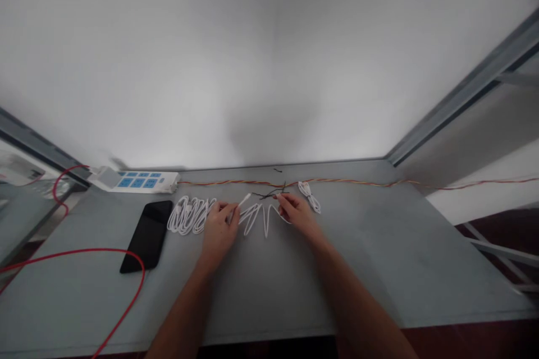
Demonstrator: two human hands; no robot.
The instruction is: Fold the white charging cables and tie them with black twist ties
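A white charging cable [266, 222] lies in zigzag folds on the grey table between my two hands. My left hand [221, 230] pinches one end of it, and a white plug sticks out past the fingertips. At the other side, my right hand [295, 211] has its fingertips closed on the cable's other end. Several black twist ties [269, 195] lie just beyond the folds, close to my right fingertips. Left of my left hand sit several coiled white cables [189, 215]. One bundled white cable [309, 197] rests just beyond my right hand.
A power strip [145, 181] with a plugged-in white adapter [105, 176] stands at the back left. A black phone [147, 235] lies left of the coils. A red cable [84, 251] loops over the left side. A twisted wire [357, 182] runs along the back wall.
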